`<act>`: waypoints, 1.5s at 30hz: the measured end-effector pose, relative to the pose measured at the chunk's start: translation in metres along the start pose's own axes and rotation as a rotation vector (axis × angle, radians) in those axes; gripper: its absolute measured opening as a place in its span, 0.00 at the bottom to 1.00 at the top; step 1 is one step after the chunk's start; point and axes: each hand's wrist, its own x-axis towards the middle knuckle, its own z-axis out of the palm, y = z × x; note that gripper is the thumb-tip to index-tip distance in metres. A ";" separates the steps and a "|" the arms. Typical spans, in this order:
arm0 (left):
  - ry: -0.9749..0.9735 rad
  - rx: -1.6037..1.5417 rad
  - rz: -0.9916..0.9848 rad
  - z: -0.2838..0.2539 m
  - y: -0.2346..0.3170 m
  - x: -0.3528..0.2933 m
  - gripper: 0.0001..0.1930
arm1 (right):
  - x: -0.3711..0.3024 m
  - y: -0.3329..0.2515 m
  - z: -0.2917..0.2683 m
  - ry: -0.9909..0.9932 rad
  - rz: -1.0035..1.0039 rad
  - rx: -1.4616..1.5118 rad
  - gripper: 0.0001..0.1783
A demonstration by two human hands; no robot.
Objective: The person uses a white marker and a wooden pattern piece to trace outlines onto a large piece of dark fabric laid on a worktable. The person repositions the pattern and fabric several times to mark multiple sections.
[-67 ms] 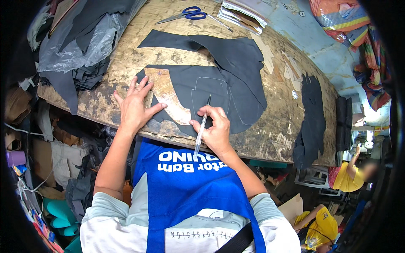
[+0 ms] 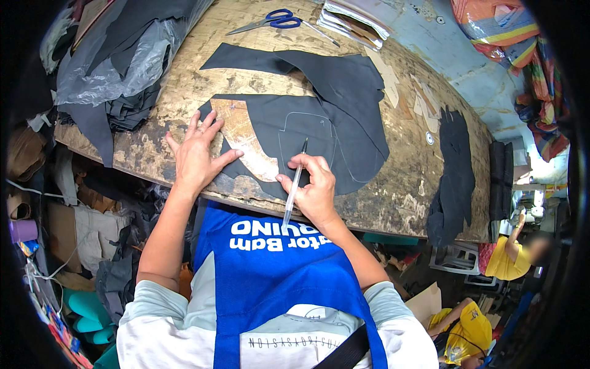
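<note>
My left hand lies with fingers spread at the left edge of a worn tan pattern piece, its fingertips and thumb touching it. The curved piece rests on a dark, leather-like sheet. In my right hand is a clear-barrelled pen, its dark tip pointing up and away from me. That hand's thumb and a fingertip are at the lower right end of the pattern piece. Thin pale outlines show on the sheet to the right of it. A second dark piece overlaps the sheet's far side.
Blue-handled scissors and another pen lie at the far side of the worn wooden table. Dark pieces under plastic are heaped at left, and a dark stack lies at right. Two people in yellow are at far right.
</note>
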 end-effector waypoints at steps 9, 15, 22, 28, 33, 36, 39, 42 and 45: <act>0.011 0.014 -0.011 0.000 0.001 0.007 0.37 | 0.010 0.015 -0.009 0.149 0.400 0.619 0.15; 0.008 0.017 -0.025 -0.002 0.005 0.007 0.37 | 0.013 0.012 -0.019 -0.206 0.315 0.775 0.08; 0.009 0.015 -0.013 -0.003 0.004 0.007 0.37 | 0.026 0.005 -0.014 -0.399 -0.001 0.387 0.07; -0.014 -0.025 -0.018 -0.006 0.005 0.008 0.41 | 0.042 -0.001 -0.021 -0.560 -0.184 0.224 0.06; -0.126 -0.023 -0.023 -0.015 0.010 0.007 0.60 | 0.055 -0.010 -0.014 -0.633 -0.217 0.175 0.10; -0.115 -0.001 -0.015 -0.018 0.012 0.006 0.60 | 0.060 -0.016 0.000 -0.620 -0.241 0.245 0.10; -0.103 -0.018 -0.027 -0.017 0.012 0.007 0.60 | 0.069 -0.019 0.014 -0.606 -0.236 0.230 0.09; -0.082 -0.044 -0.040 -0.013 0.010 0.008 0.58 | 0.086 -0.020 0.033 -0.557 -0.268 0.231 0.09; -0.055 -0.073 -0.054 -0.008 0.009 0.010 0.52 | 0.104 -0.021 0.054 -0.519 -0.217 0.229 0.10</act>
